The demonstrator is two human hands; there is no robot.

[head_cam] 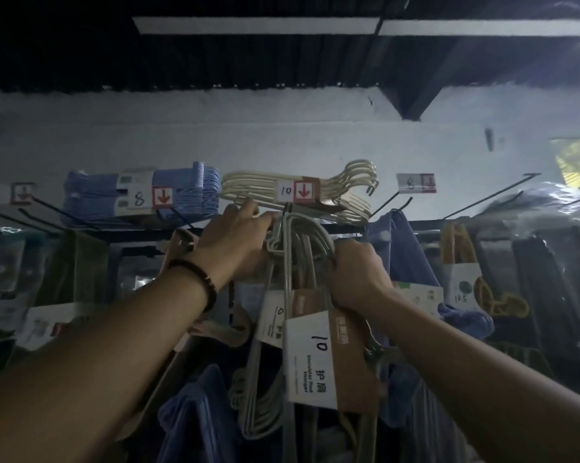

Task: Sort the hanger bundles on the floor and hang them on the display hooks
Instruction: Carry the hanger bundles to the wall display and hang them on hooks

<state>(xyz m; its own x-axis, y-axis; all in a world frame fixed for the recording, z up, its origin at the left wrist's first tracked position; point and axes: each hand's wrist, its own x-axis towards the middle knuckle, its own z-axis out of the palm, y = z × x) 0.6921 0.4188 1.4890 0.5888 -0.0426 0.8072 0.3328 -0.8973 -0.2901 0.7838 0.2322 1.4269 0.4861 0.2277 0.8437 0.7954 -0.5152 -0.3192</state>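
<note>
The right hand hides its fingertips behind the hanger bundle — the card's smallest print is blurred, and the wrapped goods at far right smear.

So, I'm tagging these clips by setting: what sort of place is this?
Probably a shop aisle or its stockroom. Black display hooks jut out toward the camera, price tags with red arrows and handwritten numbers mark the rows, and paper-banded hanger bundles hang crowded below.

Both arms reach up, forearms converging toward twelve o'clock. The left hand pinches the hanger bundle at its top; the right hand, at four o'clock of the left, grips it lower.
</note>
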